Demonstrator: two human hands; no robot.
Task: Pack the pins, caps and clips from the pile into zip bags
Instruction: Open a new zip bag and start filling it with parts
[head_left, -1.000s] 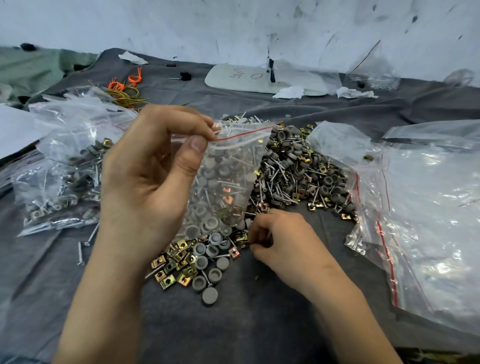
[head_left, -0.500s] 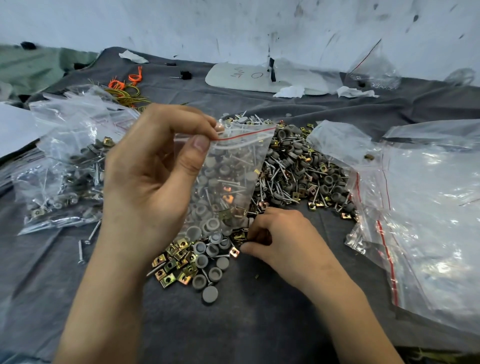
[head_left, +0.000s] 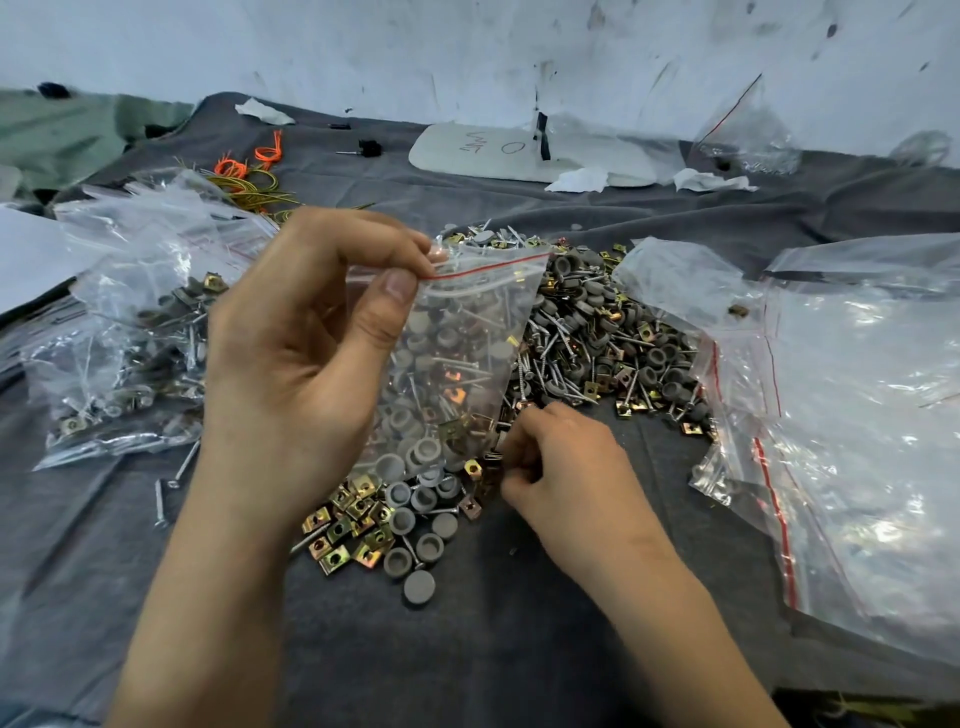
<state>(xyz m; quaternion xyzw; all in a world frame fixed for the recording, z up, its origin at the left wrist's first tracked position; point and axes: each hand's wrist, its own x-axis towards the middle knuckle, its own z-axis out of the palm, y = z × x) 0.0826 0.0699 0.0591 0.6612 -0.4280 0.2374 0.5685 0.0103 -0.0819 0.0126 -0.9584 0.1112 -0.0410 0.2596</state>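
Observation:
My left hand (head_left: 291, 353) pinches the red-lined top edge of a small clear zip bag (head_left: 457, 343) between thumb and fingers and holds it upright above the cloth. The bag looks empty; the parts show through it. Behind and under it spreads the pile (head_left: 587, 343) of metal pins, grey round caps and brass-coloured square clips. A smaller heap of clips and caps (head_left: 384, 525) lies at the bag's lower end. My right hand (head_left: 566, 467) rests low at the pile's near edge, fingers curled on small parts I cannot make out.
Filled zip bags (head_left: 124, 332) lie at the left. A stack of empty zip bags (head_left: 857, 426) covers the right side. Loose pins (head_left: 171, 483) lie near my left forearm. Orange and yellow ties (head_left: 249, 171), a white plate (head_left: 524, 153) and paper scraps sit at the back on the grey cloth (head_left: 467, 649).
My right hand has stayed at the pile's near edge, its fingers working slightly. The zip bag in my left hand has barely shifted.

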